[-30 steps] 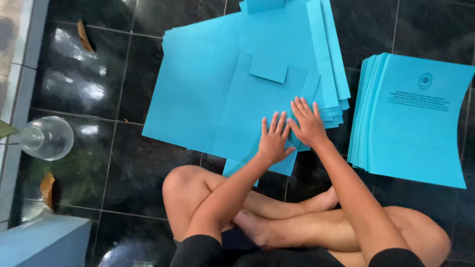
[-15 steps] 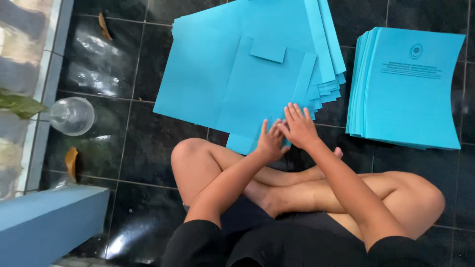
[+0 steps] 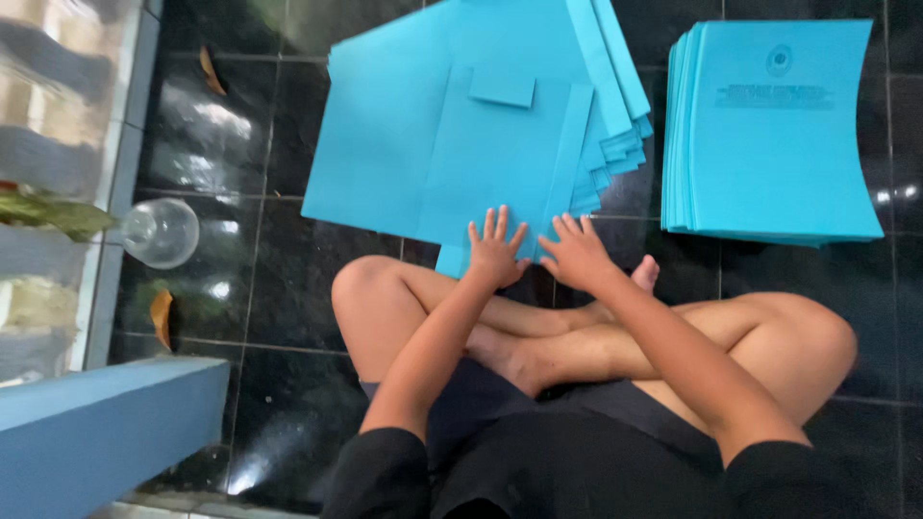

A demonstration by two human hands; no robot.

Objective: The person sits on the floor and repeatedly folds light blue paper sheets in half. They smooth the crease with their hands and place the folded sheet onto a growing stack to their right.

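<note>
We see the fingers (image 3: 500, 227) of the left hand (image 3: 495, 255) spread apart, flat on the near edge of the folded blue sheet (image 3: 500, 163); the right hand (image 3: 577, 255) (fingers also splayed) presses beside it. Both arms reach forward over crossed legs; the sheet lies on the black tiled floor (image 3: 279, 269), a blue paper stack (image 3: 769, 135) to the right.

Blue paper sheets (image 3: 481, 144) & printed stack (image 3: 779, 135), glossy black floor tiles (image 3: 279, 279).

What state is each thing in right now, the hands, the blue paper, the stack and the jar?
left hand: open, fingers spread, flat on the folded sheet
right hand: open, flat on the same sheet
folded blue sheet: lying flat, side flaps folded in
blue sheets underneath: fanned out, unfolded
printed blue stack: neat pile, untouched
glass jar: on the floor tiles
</note>
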